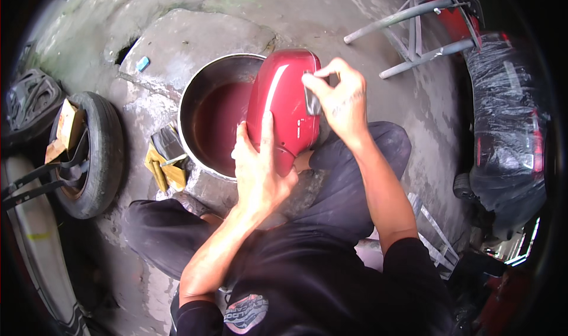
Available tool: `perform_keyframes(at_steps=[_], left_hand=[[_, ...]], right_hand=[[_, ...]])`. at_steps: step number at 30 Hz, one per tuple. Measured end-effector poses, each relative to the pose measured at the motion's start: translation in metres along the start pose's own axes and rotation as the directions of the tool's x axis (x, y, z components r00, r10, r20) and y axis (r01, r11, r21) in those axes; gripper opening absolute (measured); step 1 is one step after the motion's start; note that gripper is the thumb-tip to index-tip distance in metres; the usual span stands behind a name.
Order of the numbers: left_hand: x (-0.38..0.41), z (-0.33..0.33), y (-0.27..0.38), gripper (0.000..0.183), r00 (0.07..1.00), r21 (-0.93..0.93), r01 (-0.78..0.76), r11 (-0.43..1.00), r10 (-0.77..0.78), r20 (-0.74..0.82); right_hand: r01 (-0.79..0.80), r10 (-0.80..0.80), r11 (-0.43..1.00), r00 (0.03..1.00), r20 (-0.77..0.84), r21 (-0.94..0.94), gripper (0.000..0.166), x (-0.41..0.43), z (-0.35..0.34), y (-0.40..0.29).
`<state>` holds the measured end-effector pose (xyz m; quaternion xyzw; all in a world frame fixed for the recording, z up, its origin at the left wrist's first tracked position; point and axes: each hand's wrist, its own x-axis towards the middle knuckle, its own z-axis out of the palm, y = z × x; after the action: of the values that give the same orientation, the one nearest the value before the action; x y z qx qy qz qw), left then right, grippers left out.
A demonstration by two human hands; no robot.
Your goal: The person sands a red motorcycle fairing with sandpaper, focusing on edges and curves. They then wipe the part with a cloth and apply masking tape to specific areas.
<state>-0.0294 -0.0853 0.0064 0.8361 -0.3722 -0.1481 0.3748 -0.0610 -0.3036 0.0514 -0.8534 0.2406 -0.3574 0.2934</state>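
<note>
A glossy red painted plastic cover (279, 87), seemingly a vehicle mirror housing, is held over the right part of a round metal basin (191, 156) with dark reddish liquid inside. My left hand (262, 163) grips its lower end, fingers spread along the red face. At the cover's right edge, my right hand (339, 94) pinches the top of a small dark, shiny strip (313, 103) that lies against the cover; whether it is film or sandpaper I cannot tell. Small white writing stands below the strip.
Left of the basin lie brown sandpaper pieces (177, 176) and a dark wrapped item. A small blue block (143, 64) is farther off. A tyre (104, 154) stands left, a metal-legged stand (408, 18) upper right, a plastic-wrapped part (506, 114) right. My crossed legs flank the basin's near side.
</note>
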Motion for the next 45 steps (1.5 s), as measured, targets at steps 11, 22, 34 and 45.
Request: perform_keyframes(at_steps=[11, 22, 34, 45], left_hand=[[-0.001, 0.003, -0.004, 0.122, 0.996, 0.032, -0.09, 0.995, 0.09, -0.007], [-0.001, 0.001, -0.004, 0.12, 0.995, 0.023, -0.097, 0.995, 0.096, 0.012], [0.0, -0.002, -0.006, 0.122, 1.0, -0.109, -0.011, 0.994, 0.011, -0.003], [0.0, -0.004, -0.007, 0.121, 0.999, -0.159, -0.031, 0.987, 0.029, -0.014]], right_hand=[[0.007, -0.008, 0.997, 1.0, 0.019, 0.075, 0.023, 0.021, -0.006, 0.018], [0.014, -0.016, 0.998, 0.999, 0.039, 0.067, 0.024, 0.015, 0.002, 0.011], [0.13, -0.13, 0.992, 0.989, 0.076, 0.01, 0.022, -0.039, -0.006, -0.012], [0.209, -0.212, 0.977, 0.975, 0.069, 0.052, 0.021, -0.049, -0.008, -0.01]])
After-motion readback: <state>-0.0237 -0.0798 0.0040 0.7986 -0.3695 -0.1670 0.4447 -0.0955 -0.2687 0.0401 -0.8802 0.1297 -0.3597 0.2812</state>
